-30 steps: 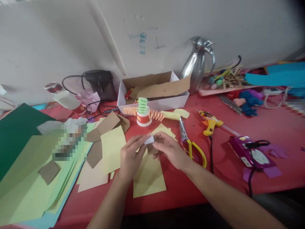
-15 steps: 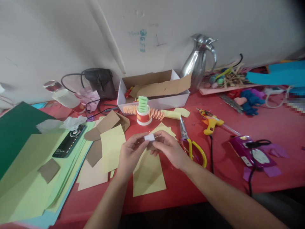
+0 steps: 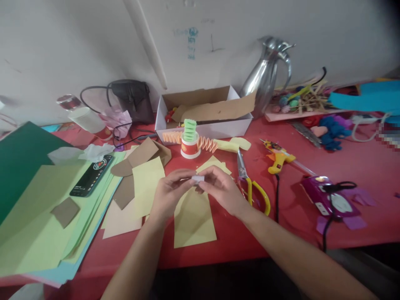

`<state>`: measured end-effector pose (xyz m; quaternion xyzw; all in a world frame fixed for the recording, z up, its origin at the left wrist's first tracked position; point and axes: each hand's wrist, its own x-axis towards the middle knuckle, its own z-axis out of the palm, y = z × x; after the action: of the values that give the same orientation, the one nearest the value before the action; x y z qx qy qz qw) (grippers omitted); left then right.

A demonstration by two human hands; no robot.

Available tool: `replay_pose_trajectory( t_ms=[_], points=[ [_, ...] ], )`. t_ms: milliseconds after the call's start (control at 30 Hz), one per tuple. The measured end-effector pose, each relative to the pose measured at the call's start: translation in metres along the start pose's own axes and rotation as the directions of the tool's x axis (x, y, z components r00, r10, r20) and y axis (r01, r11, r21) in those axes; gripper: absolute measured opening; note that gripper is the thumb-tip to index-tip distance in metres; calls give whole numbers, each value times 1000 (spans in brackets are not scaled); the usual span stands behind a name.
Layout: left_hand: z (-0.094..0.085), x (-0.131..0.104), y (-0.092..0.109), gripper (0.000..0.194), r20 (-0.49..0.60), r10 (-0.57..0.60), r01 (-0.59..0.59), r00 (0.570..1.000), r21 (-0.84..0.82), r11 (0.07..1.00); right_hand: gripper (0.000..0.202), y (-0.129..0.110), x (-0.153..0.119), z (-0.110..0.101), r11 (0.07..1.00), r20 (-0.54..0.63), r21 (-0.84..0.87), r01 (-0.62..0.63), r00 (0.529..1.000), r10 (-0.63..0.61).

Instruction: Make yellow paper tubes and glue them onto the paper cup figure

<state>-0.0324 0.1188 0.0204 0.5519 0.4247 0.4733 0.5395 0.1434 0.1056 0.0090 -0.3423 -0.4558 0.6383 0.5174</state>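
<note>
Between both hands is a small white piece of paper (image 3: 198,179), pinched at its two ends. My left hand (image 3: 170,191) grips its left side with thumb and fingers. At the other end, my right hand (image 3: 223,189) holds it the same way. A yellow paper sheet (image 3: 195,223) lies on the table just below them. Beyond the hands stands a red and white paper cup (image 3: 190,149), with a green pleated paper strip (image 3: 190,130) upright in it and orange pleated strips (image 3: 208,143) reaching out at its sides.
Yellow-handled scissors (image 3: 250,183) lie right of my hands, then a yellow glue gun (image 3: 279,160) with a black cord. A white box (image 3: 204,129) and a steel jug (image 3: 265,75) stand at the back. Left are a phone (image 3: 91,177) and stacked coloured paper (image 3: 28,225).
The white paper appears thinner and flatter between my fingertips. The view has tilted slightly, so most things on the table sit a little higher. Both hands keep their hold.
</note>
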Motion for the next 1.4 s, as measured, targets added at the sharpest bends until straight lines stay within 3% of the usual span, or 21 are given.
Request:
replay_pose_trajectory(
  t_ms=[233, 333, 400, 600, 733, 933, 1067, 1167, 1300, 1400],
  points=[
    [12, -10, 3, 20, -153, 136, -96, 979, 246, 964, 36, 1, -2, 2, 996, -32, -90, 5, 999, -8],
    [15, -21, 5, 17, -201, 282, -175, 938, 427, 887, 34, -1, -8, 8, 990, -50, -144, 11, 999, -18],
    [13, -28, 8, 17, -178, 337, -209, 925, 502, 839, 34, -3, -13, 13, 992, -34, -124, -6, 999, 2],
    [0, -44, 20, 29, -1, 223, -206, 975, 369, 906, 35, -12, -26, 20, 997, 15, -11, -80, 997, 80],
    [4, -56, 16, 19, -86, 246, -196, 965, 383, 903, 34, -11, -39, 24, 997, 38, -12, -74, 996, 75],
    [15, -73, 1, 22, -230, 109, -48, 967, 258, 965, 31, -1, -56, 31, 993, -30, -114, -24, 999, 21],
    [19, -78, -6, 21, -289, 65, -25, 955, 139, 990, 28, 2, -59, 34, 991, -69, -133, -17, 998, 8],
    [23, -77, -6, 16, -282, 50, -29, 958, 76, 997, 28, 0, -59, 34, 992, -65, -121, -32, 998, 24],
    [25, -76, -1, 20, -188, 33, -20, 982, 74, 997, 27, -5, -59, 28, 995, -9, -57, -83, 997, 83],
    [15, -85, 2, 32, -163, 64, -24, 984, 236, 972, 25, -3, -61, 19, 990, -15, -58, -127, 992, 127]
  ],
)
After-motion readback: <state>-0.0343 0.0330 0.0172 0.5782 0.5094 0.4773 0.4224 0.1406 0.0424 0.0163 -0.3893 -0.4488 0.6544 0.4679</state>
